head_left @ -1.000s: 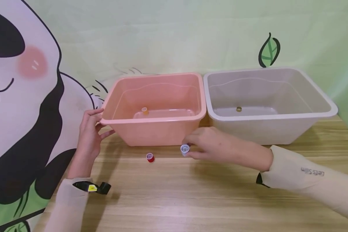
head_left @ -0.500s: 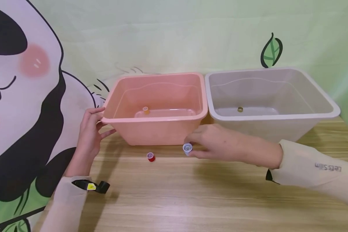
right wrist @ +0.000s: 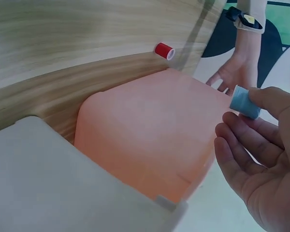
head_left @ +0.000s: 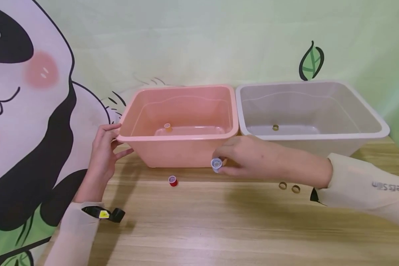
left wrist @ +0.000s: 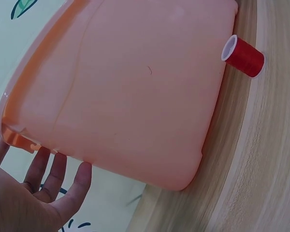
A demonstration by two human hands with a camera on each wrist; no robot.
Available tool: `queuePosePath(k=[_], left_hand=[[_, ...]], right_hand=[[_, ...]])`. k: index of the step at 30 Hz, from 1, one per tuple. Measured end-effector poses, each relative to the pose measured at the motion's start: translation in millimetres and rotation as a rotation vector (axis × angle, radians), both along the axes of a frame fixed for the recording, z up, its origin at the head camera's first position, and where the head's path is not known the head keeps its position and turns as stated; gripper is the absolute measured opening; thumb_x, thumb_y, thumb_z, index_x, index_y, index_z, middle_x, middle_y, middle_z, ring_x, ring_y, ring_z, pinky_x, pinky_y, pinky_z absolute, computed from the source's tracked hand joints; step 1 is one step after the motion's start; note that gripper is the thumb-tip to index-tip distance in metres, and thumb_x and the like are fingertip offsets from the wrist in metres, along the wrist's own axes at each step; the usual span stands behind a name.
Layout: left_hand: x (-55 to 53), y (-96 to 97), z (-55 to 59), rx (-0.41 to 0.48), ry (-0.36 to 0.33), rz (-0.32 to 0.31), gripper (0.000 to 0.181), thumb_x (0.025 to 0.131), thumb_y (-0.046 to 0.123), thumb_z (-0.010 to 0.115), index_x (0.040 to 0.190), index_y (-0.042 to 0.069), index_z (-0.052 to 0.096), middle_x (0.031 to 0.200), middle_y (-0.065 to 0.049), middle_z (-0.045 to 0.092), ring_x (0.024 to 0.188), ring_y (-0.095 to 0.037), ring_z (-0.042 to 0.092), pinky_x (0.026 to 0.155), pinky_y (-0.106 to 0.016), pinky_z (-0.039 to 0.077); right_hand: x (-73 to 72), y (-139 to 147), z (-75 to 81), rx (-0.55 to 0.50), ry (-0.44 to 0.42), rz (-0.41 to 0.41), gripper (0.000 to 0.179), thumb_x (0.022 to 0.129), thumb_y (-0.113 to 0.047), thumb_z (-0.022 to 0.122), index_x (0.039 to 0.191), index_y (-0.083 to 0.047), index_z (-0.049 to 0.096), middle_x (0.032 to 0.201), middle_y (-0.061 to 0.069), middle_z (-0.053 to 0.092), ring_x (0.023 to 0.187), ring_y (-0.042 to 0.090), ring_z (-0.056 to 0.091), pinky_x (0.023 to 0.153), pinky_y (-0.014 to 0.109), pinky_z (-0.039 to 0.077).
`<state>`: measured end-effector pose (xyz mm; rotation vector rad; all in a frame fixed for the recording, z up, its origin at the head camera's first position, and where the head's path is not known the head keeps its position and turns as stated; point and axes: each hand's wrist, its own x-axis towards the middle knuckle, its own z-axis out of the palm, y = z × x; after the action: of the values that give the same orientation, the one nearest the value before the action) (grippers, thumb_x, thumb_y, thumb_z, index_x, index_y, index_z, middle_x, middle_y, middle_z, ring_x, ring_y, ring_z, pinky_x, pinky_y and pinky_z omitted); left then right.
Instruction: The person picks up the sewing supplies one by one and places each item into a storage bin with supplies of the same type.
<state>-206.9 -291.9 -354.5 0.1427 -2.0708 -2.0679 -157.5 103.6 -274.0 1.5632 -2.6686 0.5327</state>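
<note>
In the head view, my left hand (head_left: 102, 159) holds the left rim of the pink plastic bin (head_left: 173, 151); the left wrist view shows its fingers (left wrist: 77, 188) against the bin's outside below the rim. Between thumb and fingertips, my right hand (head_left: 244, 153) pinches a light blue thread spool (right wrist: 245, 102), raised just above the table before the pink bin's right end. A red thread spool (head_left: 173, 181) stands on the table in front of that bin. Inside the bin lies a yellow spool (head_left: 167, 128).
A grey bin (head_left: 306, 138) stands against the pink one's right side, with a gold-coloured ring (head_left: 275, 127) inside. Two more such rings, one nearer (head_left: 296, 189) and one (head_left: 282, 186) beside it, lie on the wooden table (head_left: 199, 221) below my right forearm. A printed cloth hangs behind.
My right hand has lifted the light blue spool slightly and shifted a little right. The two rings on the table have come into view under the forearm. My left hand stays on the rim.
</note>
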Motion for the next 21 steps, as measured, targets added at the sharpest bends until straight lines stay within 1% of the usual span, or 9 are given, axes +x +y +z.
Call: queuePosePath(k=[5,9,16,21], left_hand=[[0.2,-0.5,0.1,-0.003,-0.007,0.003,0.029,0.102,0.037,0.054,0.126,0.022,0.054,0.135,-0.001,0.052,0.109,-0.022,0.059,0.075,-0.039,0.062],[-0.3,0.0,0.6,-0.006,-0.001,-0.002,0.029,0.102,0.037,0.054,0.127,0.021,0.054,0.135,-0.001,0.052,0.108,-0.021,0.059,0.075,-0.039,0.062],[-0.4,-0.3,0.6,0.001,-0.006,0.004,0.027,0.102,0.036,0.052,0.125,0.022,0.054,0.135,0.000,0.052,0.106,-0.020,0.061,0.074,-0.039,0.062],[-0.7,-0.3,0.9,-0.007,-0.014,0.007,0.027,0.102,0.036,0.052,0.126,0.022,0.054,0.136,0.000,0.051,0.108,-0.021,0.060,0.074,-0.038,0.062]], right_hand=[[1.1,1,6.6,-0.009,-0.028,-0.014,0.012,0.097,-0.025,0.070,0.105,-0.016,0.070,0.093,-0.012,0.068,0.086,0.005,0.064,0.079,0.026,0.056],[2.8,3,10.0,-0.011,-0.032,-0.021,0.014,0.096,-0.025,0.071,0.107,-0.016,0.070,0.095,-0.011,0.069,0.089,0.005,0.064,0.081,0.028,0.055],[5.7,3,15.2,-0.025,-0.045,-0.010,0.013,0.097,-0.026,0.070,0.106,-0.016,0.070,0.095,-0.012,0.070,0.089,0.003,0.065,0.081,0.028,0.056],[8.4,3,21.6,-0.024,-0.038,-0.011,0.010,0.098,-0.026,0.069,0.104,-0.019,0.069,0.091,-0.013,0.067,0.085,0.003,0.062,0.079,0.027,0.055]])
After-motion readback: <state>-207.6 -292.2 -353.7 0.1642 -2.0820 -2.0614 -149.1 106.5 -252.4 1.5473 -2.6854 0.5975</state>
